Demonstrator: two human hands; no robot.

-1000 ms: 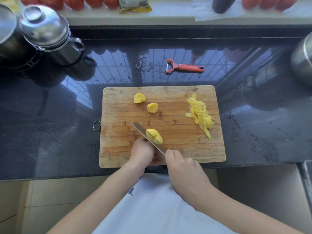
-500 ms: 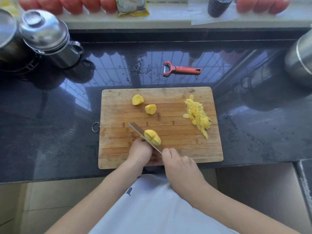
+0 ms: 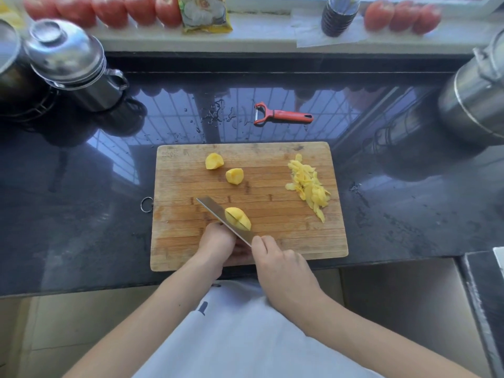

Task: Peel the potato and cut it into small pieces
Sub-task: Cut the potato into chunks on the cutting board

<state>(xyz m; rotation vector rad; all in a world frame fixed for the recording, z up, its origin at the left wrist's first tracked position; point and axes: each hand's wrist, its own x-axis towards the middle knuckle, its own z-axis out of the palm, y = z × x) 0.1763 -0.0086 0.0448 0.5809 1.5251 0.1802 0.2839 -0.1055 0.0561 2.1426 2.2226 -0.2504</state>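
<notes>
A peeled yellow potato piece lies on the wooden cutting board, near its front edge. A knife blade rests against the piece's left side, slanting from upper left to lower right. My right hand is shut on the knife handle. My left hand sits just left of and under the blade, fingers curled at the piece; the contact is hidden. Two smaller potato chunks lie farther back. A pile of peelings lies at the board's right.
A red peeler lies on the wet black counter behind the board. Steel pots stand at the back left, and another steel pot at the right. Tomatoes and a dark bottle line the sill. The counter's front edge runs under my wrists.
My hands, the knife and the potato piece keep the same arrangement. The blade has sunk slightly into the piece. My head shifted a little.
</notes>
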